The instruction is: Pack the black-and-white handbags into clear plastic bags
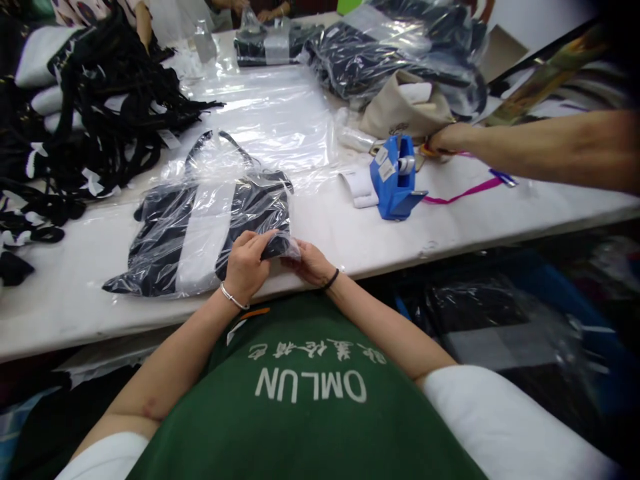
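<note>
A black bag (160,223) with a white paper band (203,233) around its middle lies flat inside a clear plastic bag (255,203) near the table's front edge. Its dark strap (233,139) sticks up at the far side under the plastic. My left hand (247,265), with a silver bracelet at the wrist, pinches the near right corner of the plastic. On that same corner, my right hand (313,263) is closed, thumb and fingers gripping the plastic edge; part of its fingers is hidden. Between both hands the corner looks lifted and folded.
Black strapped bags (100,127) are heaped at the left. Clear plastic sleeves (270,107) lie behind the work. A blue tape dispenser (397,177) stands right, near another person's hand (447,139) and a beige pouch (405,107). Wrapped bags (390,50) are piled behind.
</note>
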{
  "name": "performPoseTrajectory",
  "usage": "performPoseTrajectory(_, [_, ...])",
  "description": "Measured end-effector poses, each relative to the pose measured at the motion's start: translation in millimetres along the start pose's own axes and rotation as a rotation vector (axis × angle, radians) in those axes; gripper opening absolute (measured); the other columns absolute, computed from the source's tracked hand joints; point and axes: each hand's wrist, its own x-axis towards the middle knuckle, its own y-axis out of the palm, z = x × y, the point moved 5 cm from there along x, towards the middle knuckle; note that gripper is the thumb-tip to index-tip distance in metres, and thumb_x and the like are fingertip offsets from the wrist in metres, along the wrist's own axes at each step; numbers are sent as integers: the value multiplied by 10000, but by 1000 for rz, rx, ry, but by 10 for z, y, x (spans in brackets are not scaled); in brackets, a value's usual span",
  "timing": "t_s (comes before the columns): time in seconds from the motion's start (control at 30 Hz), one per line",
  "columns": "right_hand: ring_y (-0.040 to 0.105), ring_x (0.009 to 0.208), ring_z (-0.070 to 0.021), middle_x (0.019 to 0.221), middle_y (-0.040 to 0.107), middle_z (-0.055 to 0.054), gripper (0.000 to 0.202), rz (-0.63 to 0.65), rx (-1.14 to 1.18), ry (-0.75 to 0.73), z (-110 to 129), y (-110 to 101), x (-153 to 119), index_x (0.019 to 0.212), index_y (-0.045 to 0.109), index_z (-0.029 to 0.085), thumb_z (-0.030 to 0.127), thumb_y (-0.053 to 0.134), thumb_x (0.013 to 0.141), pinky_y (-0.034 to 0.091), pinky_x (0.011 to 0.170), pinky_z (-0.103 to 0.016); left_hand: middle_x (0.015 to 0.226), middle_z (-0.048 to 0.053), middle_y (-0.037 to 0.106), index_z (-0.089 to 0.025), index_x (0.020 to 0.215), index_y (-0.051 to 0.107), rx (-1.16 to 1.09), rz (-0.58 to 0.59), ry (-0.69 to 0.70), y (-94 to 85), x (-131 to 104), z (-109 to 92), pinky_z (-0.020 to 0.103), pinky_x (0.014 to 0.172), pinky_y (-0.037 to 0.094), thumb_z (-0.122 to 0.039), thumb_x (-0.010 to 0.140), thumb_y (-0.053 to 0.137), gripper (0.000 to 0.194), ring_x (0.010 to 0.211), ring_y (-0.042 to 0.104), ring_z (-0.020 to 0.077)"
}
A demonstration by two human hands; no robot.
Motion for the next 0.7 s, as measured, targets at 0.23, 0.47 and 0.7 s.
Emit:
performPoseTrajectory(0.23, [603,1010,-229,879,693,-13,233,-60,11,-133,-84,549,460,897,622,253,448,659,775,533,902,-348,1058,83,730,-165,1294,642,80,-249,-72,-195,182,-148,389,947,507,-162,864,592,433,983,621,237])
performPoseTrajectory(0.47, [655,984,-230,899,720,-16,285,-63,-171,-59,24,68,61,942,653,253,390,747,710,544,869,-345,1209,120,709,-161,1352,592,25,-52,8,-34,-67,-213,419,961,502,-147,885,570,467,1068,623,261])
performPoseTrajectory(0.7, [705,769,-201,816,741,-47,313,-95,-73,174,290,-268,53,851,656,213,527,657,853,583,761,-338,1332,101,654,-226,1347,586,-51,216,52,-244,-352,519,454,1105,412,-403,936,603,448,1314,528,248])
